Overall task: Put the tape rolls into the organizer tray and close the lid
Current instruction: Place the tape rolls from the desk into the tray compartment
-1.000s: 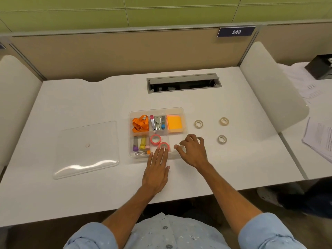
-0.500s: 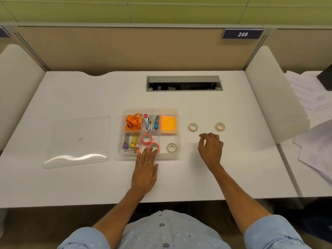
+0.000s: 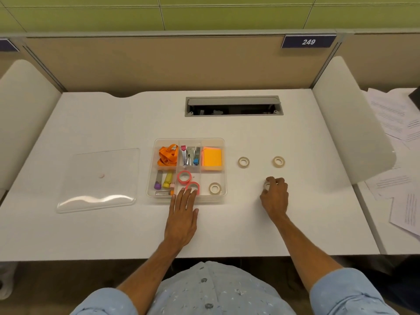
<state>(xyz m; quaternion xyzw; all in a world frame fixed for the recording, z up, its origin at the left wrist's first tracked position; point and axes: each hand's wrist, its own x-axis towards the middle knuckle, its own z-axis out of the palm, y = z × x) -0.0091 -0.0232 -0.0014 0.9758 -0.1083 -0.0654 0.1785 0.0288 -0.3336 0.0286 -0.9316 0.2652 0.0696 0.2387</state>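
now my right hand (image 3: 273,196) is curled over a beige tape roll (image 3: 266,185) on the desk (image 3: 113,235), thumb and fingertips pinching its rim; a second ago this hand was back at the tray, and half a second ago it was only reaching. what it left behind is another beige roll (image 3: 215,188), lying flat in the near right compartment of the clear tray (image 3: 223,142). so one beige roll is in, one is in my grip but not yet lifted, i judge, and two more (image 3: 243,162) (image 3: 278,161) sit farther back on the desk, well apart from each other.

my left hand (image 3: 183,214) stays flat, fingers together, fingertips touching a pink roll (image 3: 193,187) in the near middle compartment, beside a second pink roll (image 3: 184,176).

the far compartments hold an orange strap (image 3: 167,155), clips (image 3: 191,155) and orange sticky notes (image 3: 212,158); markers (image 3: 163,179) fill the near left one. the clear lid (image 3: 100,180) lies to the tray's left, off and still to be put on. nothing blocks the path from my right hand to the tray.
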